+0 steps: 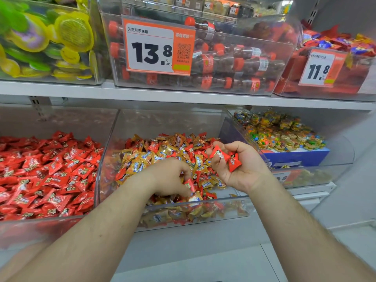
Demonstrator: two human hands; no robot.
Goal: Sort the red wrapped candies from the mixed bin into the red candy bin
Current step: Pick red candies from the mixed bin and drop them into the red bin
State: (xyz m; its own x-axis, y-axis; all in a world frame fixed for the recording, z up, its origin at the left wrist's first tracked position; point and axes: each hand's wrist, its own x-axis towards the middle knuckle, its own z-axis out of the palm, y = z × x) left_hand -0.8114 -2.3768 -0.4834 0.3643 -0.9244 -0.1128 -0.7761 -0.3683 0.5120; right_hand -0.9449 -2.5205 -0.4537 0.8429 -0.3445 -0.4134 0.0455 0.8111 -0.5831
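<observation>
The clear mixed bin [203, 206] in the middle of the lower shelf holds red and orange-gold wrapped candies [162, 153]. To its left stands the red candy bin [97, 180], filled with red wrapped candies [46, 169]. My left hand [171, 176] reaches down into the front of the mixed bin and pinches a red candy [190, 185] between its fingertips. My right hand [238, 165] hovers palm up over the right side of the mixed bin, its fingers curled round several red candies [223, 157].
A bin of gold and multicoloured round sweets [284, 133] stands to the right on a blue box [301, 156]. The white shelf board [183, 96] above carries bins of cola-bottle candy [234, 64], green-yellow cups [40, 41] and red packets [335, 58] with price tags.
</observation>
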